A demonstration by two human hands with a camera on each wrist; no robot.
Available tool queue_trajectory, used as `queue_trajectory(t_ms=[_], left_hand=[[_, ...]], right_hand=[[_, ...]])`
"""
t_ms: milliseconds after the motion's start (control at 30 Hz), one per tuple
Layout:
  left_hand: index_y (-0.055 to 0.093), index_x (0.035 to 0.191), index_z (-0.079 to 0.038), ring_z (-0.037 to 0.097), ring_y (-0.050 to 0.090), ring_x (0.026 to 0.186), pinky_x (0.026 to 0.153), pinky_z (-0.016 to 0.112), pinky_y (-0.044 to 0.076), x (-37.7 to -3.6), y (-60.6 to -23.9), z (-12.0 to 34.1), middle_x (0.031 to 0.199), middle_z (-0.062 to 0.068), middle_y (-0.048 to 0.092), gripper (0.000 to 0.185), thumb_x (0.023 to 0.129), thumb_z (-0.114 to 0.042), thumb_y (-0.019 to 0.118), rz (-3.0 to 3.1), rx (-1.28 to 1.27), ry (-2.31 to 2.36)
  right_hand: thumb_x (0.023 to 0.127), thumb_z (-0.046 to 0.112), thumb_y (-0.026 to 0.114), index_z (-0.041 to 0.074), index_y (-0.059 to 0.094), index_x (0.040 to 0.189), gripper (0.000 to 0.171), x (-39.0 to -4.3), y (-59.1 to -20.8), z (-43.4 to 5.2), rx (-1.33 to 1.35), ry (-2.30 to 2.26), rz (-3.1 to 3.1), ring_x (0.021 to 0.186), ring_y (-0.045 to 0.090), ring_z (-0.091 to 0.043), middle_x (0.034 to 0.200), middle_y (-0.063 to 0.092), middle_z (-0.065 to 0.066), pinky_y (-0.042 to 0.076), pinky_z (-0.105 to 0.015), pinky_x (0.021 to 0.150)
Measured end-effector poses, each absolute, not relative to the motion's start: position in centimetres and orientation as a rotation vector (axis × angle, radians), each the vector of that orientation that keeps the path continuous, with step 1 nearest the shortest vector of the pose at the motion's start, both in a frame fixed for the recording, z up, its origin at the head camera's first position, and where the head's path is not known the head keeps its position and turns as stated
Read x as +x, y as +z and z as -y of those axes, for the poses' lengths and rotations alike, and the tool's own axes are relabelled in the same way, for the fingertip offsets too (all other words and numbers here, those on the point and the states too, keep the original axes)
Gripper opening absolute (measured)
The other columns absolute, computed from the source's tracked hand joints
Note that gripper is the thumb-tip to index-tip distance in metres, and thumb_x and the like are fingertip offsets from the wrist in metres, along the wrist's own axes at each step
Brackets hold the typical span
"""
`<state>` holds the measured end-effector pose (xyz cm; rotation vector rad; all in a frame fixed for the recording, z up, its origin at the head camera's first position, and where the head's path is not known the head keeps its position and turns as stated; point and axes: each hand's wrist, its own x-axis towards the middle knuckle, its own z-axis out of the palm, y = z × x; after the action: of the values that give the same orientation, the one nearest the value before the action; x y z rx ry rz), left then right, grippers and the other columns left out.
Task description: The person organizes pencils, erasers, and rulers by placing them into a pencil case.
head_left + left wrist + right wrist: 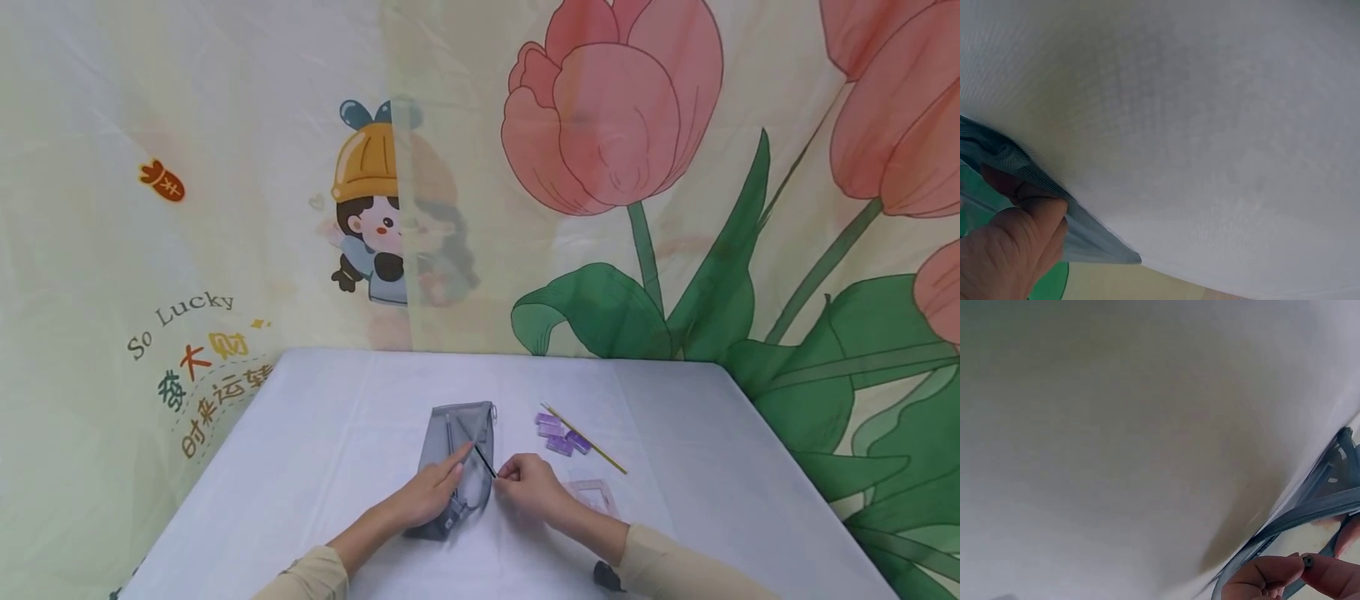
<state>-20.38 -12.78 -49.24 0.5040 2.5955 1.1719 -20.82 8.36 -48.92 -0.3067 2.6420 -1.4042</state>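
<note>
While the grey mesh pouch [459,467] lies flat near the middle of the white-covered surface [315,467], it is pressed down by the left hand [427,493], whose fingers are laid nearly straight along its lower half. A thin dark pencil [483,458] is pinched at its near end between the thumb and fingertips of the right hand [531,486], its tip reaching over the pouch toward 11 o'clock. From the left wrist, the thumb [1019,240] is seen resting against the pouch's grey edge [1079,234]. From the right wrist, the end of the pencil [1307,560] is seen held between fingertips [1266,572], with the pouch's dark zip edge [1310,512] just beyond.

At 2 o'clock from the pouch, several small purple blocks [558,433] are grouped together, and a yellow pencil [585,440] is laid slanting just beside them. At 4 o'clock from the right hand, a pale transparent frame-like piece [596,496] is seen lying flat, partly hidden by the wrist. Behind the surface, a printed cloth backdrop [225,167] with pink tulips [611,104] and a cartoon girl [375,208] is hung.
</note>
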Motion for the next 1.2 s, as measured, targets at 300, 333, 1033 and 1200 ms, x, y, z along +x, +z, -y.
queue_trajectory(t_ms=[300,333,1033,1200], left_hand=[[0.031,0.156,-0.027,0.029,0.06,0.097,0.092,0.059,0.046,-20.4,-49.3,12.7,0.104,0.021,0.064,0.048,0.109,-0.034,0.029,-2.593,0.489,1.164],[0.031,0.156,-0.027,0.032,0.06,0.101,0.094,0.061,0.045,-20.3,-49.3,12.7,0.116,0.025,0.063,0.048,0.109,-0.034,0.029,-2.585,0.481,1.166],[0.029,0.157,-0.029,0.042,0.057,0.12,0.097,0.067,0.042,-20.4,-49.7,13.0,0.142,0.029,0.051,0.049,0.109,-0.038,0.026,-2.559,0.475,1.179],[0.027,0.157,-0.028,0.049,0.051,0.127,0.1,0.071,0.038,-20.5,-49.6,13.0,0.144,0.03,0.049,0.05,0.109,-0.039,0.025,-2.549,0.475,1.19]], right_hand=[[0.083,0.008,0.069,0.001,0.065,0.083,0.008,-20.9,-49.2,-7.2,-0.319,-1.417,-2.628,0.046,0.049,-0.006,0.062,0.061,0.002,0.044,-0.023,0.044],[0.083,0.008,0.07,0.002,0.065,0.083,0.008,-21.0,-49.2,-7.1,-0.322,-1.404,-2.638,0.047,0.049,-0.006,0.063,0.061,0.002,0.044,-0.023,0.044],[0.082,0.005,0.074,0.0,0.072,0.08,0.006,-21.2,-49.5,-4.2,-0.398,-1.27,-2.603,0.058,0.056,-0.009,0.064,0.063,0.0,0.047,-0.02,0.05],[0.082,0.002,0.073,-0.002,0.074,0.085,0.005,-21.4,-49.8,-4.2,-0.449,-1.269,-2.581,0.059,0.057,-0.008,0.067,0.067,-0.002,0.047,-0.019,0.051]])
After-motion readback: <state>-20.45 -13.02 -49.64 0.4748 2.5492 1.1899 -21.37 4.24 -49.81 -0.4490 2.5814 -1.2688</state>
